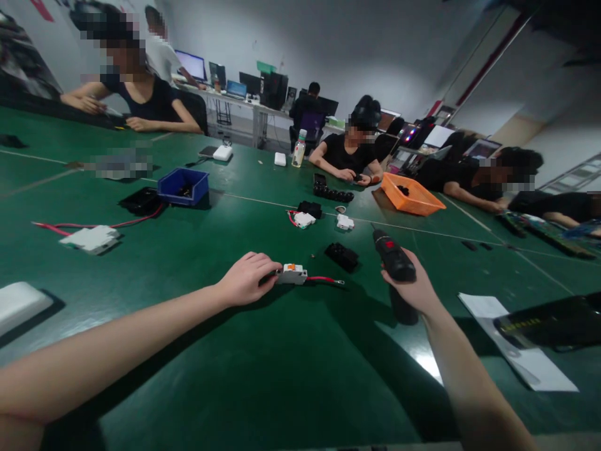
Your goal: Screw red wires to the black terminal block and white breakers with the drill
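Note:
With its fingers closed on one end, my left hand (251, 279) grips a white circuit breaker (295, 274) that has an orange switch. Out of the breaker's right end runs a short red wire (322, 279) tipped with a metal lug. My right hand (417, 285) is wrapped round a black cordless screwdriver (393, 255), whose bit points away from me, apart from the breaker. Between the two hands lies a black plastic part (342, 257), with a tiny metal piece (312, 255) to its left.
Farther in are two white breakers (304, 219) (345, 222), a blue bin (183, 186) and an orange basket (410, 195). At left lies a breaker with red wires (91, 239). A paper sheet (516, 344) lies at right under a black object (554, 322). Other people sit around the table.

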The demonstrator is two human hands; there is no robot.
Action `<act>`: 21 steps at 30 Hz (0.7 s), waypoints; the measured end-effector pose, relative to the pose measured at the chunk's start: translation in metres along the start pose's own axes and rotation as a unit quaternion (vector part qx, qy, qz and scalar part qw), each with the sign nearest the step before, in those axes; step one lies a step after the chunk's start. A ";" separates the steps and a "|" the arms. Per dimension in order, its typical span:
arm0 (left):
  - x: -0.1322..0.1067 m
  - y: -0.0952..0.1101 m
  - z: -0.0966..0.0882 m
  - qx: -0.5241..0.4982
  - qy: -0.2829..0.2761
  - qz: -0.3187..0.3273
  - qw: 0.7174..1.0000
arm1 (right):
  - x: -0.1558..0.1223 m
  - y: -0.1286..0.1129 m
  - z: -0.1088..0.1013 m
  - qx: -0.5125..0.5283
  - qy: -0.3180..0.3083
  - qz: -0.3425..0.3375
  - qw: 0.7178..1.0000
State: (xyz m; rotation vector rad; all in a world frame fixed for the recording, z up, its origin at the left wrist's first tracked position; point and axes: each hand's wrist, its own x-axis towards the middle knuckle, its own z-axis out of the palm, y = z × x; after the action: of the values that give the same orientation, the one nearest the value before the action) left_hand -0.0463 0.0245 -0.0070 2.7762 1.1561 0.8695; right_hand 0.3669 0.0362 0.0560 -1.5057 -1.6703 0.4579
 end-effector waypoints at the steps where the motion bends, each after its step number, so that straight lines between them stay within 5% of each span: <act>1: 0.000 0.001 0.000 0.000 -0.002 -0.003 1.000 | 0.006 0.013 -0.001 -0.044 -0.001 0.012 0.999; 6: 0.000 0.001 0.000 -0.006 -0.010 -0.016 1.000 | 0.017 0.059 -0.018 -0.176 -0.032 0.103 0.978; 12: 0.005 -0.002 0.000 0.008 -0.036 -0.030 0.999 | 0.018 0.068 -0.032 -0.105 -0.106 0.149 0.977; 16: 0.008 -0.001 -0.002 0.033 -0.054 -0.040 0.997 | 0.016 0.068 -0.031 -0.096 -0.150 0.120 0.977; 21: 0.007 0.001 -0.003 0.050 -0.047 -0.029 0.997 | 0.014 0.068 -0.029 -0.203 -0.169 0.042 0.964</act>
State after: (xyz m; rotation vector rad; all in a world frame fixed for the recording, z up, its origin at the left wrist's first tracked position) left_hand -0.0427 0.0274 -0.0012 2.8104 1.2901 0.6868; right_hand 0.4337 0.0569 0.0275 -1.8810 -2.0654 0.4560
